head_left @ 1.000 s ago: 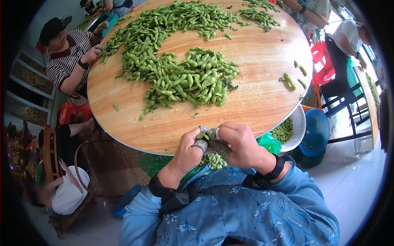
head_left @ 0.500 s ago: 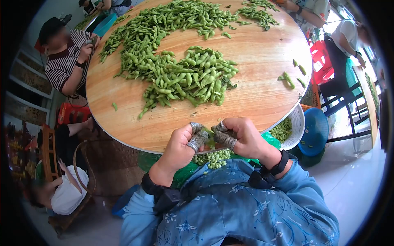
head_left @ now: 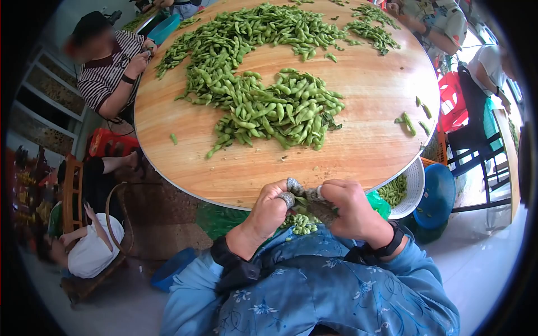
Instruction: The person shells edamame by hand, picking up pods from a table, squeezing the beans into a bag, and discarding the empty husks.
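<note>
One round wooden table carries the edamame pods in three groupings: a long band along the far-left edge, one dense pile at the centre, and a smaller patch at the far-right edge. About four loose pods lie near the right edge, and one single pod lies near the left edge.

At the near edge, two hands meet. The left hand is curled narrow, with grey fingertip covers, pinching one pod. The right hand is curled likewise, gripping the same pod from the other side. The pod is green and largely hidden between the fingers. Shelled beans collect directly below the hands. One white basket of pods hangs under the right edge.
</note>
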Available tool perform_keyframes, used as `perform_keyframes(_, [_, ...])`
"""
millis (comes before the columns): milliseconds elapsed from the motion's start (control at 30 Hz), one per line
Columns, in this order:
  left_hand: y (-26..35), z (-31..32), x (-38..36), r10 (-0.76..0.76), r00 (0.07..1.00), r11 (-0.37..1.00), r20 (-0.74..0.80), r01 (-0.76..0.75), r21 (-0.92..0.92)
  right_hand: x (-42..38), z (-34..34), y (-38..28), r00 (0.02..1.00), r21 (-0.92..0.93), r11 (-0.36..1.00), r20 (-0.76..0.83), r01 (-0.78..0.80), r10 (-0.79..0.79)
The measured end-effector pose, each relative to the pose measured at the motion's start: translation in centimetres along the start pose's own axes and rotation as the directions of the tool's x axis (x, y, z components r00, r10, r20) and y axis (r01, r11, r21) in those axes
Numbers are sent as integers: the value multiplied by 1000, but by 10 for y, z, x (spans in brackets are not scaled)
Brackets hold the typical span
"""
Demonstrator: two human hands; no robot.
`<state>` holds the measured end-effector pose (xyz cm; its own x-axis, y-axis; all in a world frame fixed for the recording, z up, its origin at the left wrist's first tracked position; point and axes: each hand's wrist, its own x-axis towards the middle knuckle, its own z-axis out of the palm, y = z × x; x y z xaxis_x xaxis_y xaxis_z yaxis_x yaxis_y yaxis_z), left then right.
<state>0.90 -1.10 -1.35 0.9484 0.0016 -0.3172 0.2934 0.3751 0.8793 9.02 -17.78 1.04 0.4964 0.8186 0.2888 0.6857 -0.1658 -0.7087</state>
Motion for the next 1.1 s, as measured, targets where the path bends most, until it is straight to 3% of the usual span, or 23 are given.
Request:
perform_keyframes(67, [2,0,-3,-2,995,1000,98,-1,31,-5,-3,5,1000,31,999,12,-19,19])
perform_keyframes(133, [11,7,-7,-5,996,999,93,1,39,-11,-6,10,958,427,858,108,-285,264])
perform_keyframes(167, [13,10,-7,-7,996,999,92,3,50,-14,-6,9,954,424,855,104,-299,282])
perform_keyframes(233, [13,12,-5,38,994,999,100,-38,-3,-8,-5,5,947,596,746,83,-297,311])
perform_keyframes(267, [12,13,-4,116,991,993,69,-117,10,-6,-6,3,946,697,655,114,-293,302])
perform_keyframes(300, [12,14,-4,198,980,980,37,-199,26,-5,-6,2,947,696,657,108,-290,303])
perform_keyframes(367, [10,14,-3,188,982,980,-11,-188,-57,1,-6,0,934,816,464,250,-346,256])
perform_keyframes(400, [11,12,-3,224,975,970,16,-224,89,2,-6,0,937,816,468,248,-339,246])
perform_keyframes(467, [10,5,-2,242,969,915,52,-246,319,1,-7,-2,955,739,612,156,-283,254])
perform_keyframes(533, [9,4,-3,268,961,878,73,-275,392,2,-5,-7,971,631,749,32,-204,238])
perform_keyframes(567, [6,4,-4,281,954,837,103,-296,460,3,-7,-9,972,632,749,33,-200,232])
perform_keyframes(633, [4,3,-5,355,925,804,135,-376,460,5,-12,-11,988,265,952,30,-152,150])
perform_keyframes(667, [7,2,-8,318,944,827,83,-319,463,5,-7,-8,977,461,870,-32,-174,213])
perform_keyframes(767, [13,2,-12,332,943,812,-10,-280,512,0,-4,-1,941,503,819,-33,-275,336])
perform_keyframes(833, [14,3,-10,334,940,806,73,-325,495,-1,-2,-3,954,473,845,-34,-248,299])
perform_keyframes(967, [13,6,-11,352,936,841,-31,-301,449,0,-4,-3,970,420,882,-17,-212,241])
perform_keyframes(1100, [12,6,-11,352,935,835,36,-331,438,0,-6,-5,975,408,889,10,-208,223])
